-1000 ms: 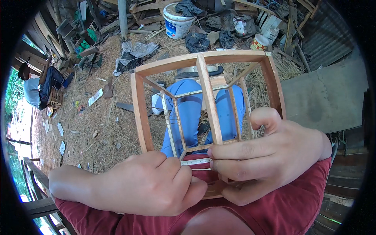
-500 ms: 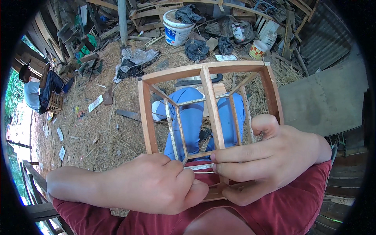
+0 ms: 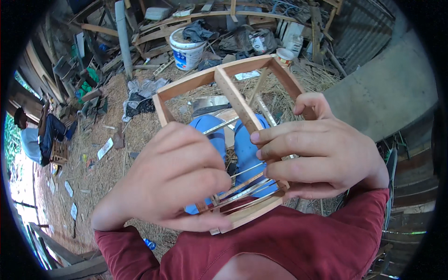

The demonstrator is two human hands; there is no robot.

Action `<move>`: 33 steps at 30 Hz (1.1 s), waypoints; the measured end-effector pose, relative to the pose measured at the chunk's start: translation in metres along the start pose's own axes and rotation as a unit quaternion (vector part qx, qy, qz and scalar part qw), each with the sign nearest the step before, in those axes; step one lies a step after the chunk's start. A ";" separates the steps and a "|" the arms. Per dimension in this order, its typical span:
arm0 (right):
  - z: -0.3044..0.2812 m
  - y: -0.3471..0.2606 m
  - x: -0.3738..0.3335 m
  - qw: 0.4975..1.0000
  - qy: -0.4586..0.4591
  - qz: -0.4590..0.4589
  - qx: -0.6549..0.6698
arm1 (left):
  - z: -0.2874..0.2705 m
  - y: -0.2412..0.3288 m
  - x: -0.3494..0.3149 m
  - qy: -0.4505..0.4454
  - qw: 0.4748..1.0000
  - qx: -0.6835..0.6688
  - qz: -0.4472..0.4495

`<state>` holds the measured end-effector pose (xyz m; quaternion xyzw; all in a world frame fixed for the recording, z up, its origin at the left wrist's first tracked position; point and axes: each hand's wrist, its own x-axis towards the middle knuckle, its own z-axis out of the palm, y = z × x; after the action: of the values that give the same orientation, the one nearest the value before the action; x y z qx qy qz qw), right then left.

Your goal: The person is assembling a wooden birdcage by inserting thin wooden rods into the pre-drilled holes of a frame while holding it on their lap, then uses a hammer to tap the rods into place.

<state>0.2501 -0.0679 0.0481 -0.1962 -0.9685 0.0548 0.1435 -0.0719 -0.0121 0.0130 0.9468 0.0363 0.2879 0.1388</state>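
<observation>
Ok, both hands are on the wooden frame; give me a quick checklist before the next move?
1. Left hand on the wooden frame: ok, at its near edge.
2. Right hand grip on the frame: ok, fingers wrap the right side.
3. Thin slats seated in the near rail: cannot tell, hands cover the ends.
4. Centre bar intact: ok.
5. Frame steadied against the red shirt: ok, the near rail sits at the shirt.
6. White bucket away from the frame: ok.
</observation>
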 end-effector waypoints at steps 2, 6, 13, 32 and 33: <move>0.007 -0.013 -0.008 0.999 0.012 0.028 -0.025 | 0.002 -0.019 0.005 0.008 0.997 -0.065 0.032; 0.029 -0.031 -0.022 0.989 0.082 0.101 -0.074 | 0.004 -0.028 0.011 0.009 0.992 -0.121 0.023; 0.080 -0.051 -0.038 0.938 0.262 0.149 -0.168 | -0.002 -0.051 0.061 -0.020 0.998 0.034 0.047; 0.052 0.005 -0.016 0.859 0.441 0.251 -0.072 | -0.050 -0.079 0.080 -0.063 0.980 0.178 -0.056; 0.051 0.003 -0.011 0.858 0.443 0.247 -0.076 | -0.051 -0.080 0.084 -0.025 0.975 0.197 -0.099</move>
<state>0.2458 -0.0722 -0.0042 -0.4430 -0.7232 -0.0784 0.5240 -0.0297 0.0894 0.0760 0.9541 0.1828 0.2361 -0.0219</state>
